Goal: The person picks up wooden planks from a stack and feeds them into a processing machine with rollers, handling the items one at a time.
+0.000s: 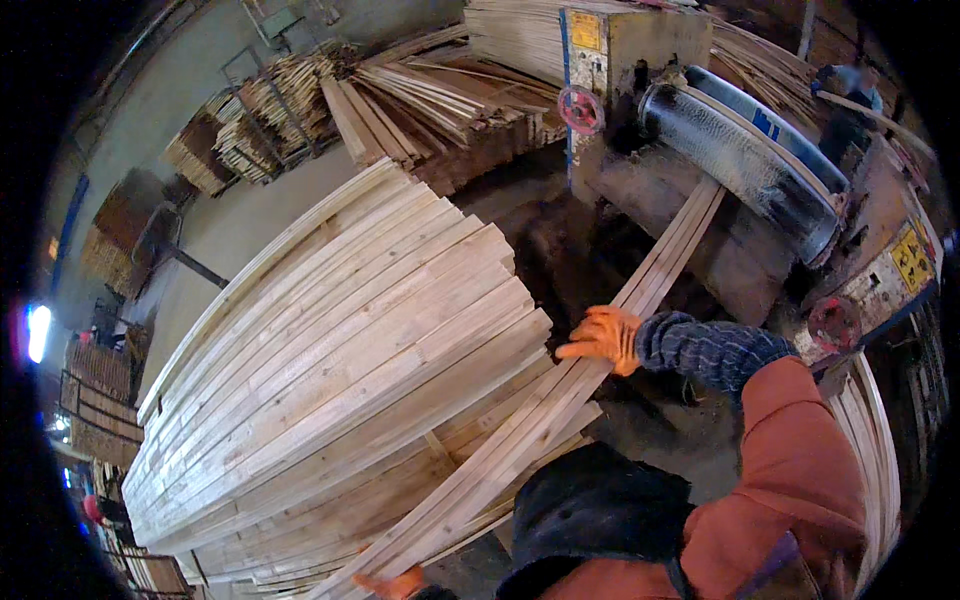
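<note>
Right hand (603, 338): orange glove, fingers spread flat over the planks (560, 400), palm down, pressing on top rather than wrapped round. I see it about midway along their length.
Left hand (392, 585): orange glove, only a bit shows at the bottom edge, at the planks' near end, touching from below. I cannot tell how far it is closed or whether it grips.
Planks: a few long pale boards side by side, running as one bundle between my two hands and past the right one.
Where: lower half rests across the stack (330, 370); upper half bridges the dark gap to the machine (740, 160).
Long axis: diagonal, lower left near my body to upper right; far end points at the machine, reaching just under its drum (735, 165).
Tilt: the planks lie flat, broad faces up.
Stack: big pile of pale boards left of my hands, its boards running roughly the same diagonal.
Sleeve (800, 470): rust-red, with dark knit cuff at the right wrist.
Background: more timber piles (300, 110) far left; another person (850, 95) top right, well apart.
</note>
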### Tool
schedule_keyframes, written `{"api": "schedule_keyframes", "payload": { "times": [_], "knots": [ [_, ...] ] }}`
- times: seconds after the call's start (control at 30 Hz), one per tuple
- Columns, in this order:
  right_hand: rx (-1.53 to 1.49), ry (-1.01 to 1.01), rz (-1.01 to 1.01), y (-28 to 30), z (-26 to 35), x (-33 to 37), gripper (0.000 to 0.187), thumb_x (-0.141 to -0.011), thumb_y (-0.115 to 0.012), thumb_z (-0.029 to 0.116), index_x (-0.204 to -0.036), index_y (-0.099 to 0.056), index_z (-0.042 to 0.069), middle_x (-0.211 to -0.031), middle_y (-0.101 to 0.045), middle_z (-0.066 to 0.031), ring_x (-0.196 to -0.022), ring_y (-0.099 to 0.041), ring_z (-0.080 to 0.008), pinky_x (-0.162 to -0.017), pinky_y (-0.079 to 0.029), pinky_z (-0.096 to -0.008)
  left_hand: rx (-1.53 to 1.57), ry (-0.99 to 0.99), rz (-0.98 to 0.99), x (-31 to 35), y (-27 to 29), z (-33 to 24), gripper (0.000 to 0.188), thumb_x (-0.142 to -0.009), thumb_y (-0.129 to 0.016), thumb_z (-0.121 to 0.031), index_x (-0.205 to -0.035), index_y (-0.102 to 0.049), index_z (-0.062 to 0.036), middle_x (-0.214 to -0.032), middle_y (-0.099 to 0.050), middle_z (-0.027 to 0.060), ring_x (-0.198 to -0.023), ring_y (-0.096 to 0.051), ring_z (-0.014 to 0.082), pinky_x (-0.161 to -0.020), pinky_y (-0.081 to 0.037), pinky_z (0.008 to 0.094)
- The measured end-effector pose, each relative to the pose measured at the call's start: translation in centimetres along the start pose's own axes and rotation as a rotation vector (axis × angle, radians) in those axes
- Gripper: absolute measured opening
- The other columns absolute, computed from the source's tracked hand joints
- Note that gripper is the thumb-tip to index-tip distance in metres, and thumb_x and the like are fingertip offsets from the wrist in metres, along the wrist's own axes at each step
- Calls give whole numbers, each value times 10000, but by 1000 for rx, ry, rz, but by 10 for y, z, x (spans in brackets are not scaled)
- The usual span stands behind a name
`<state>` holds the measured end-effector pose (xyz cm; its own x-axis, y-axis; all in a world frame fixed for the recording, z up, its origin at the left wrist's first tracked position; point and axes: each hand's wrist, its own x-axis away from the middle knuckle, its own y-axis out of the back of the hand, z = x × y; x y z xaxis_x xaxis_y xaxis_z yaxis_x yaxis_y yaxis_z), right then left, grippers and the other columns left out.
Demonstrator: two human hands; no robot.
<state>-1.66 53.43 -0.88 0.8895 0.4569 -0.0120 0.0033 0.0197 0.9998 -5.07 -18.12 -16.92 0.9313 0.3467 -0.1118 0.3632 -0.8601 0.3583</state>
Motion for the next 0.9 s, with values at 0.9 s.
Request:
{"api": "schedule_keyframes", "payload": {
  "times": [0.9],
  "knots": [
    [-137, -140, 59, -10, -30, 74, 1038, -538, -806, 174, -1507, -435, 204, -1411, -554, -137, -1323, -500, -350, -1209, -280, -522, -900, -743, 711, 49, -102, -222, 688, -712, -806, -317, -1323, -568, -112, -1209, -669, 158, -1154, -616, 353, -1104, -383, 505]
  ]
}}
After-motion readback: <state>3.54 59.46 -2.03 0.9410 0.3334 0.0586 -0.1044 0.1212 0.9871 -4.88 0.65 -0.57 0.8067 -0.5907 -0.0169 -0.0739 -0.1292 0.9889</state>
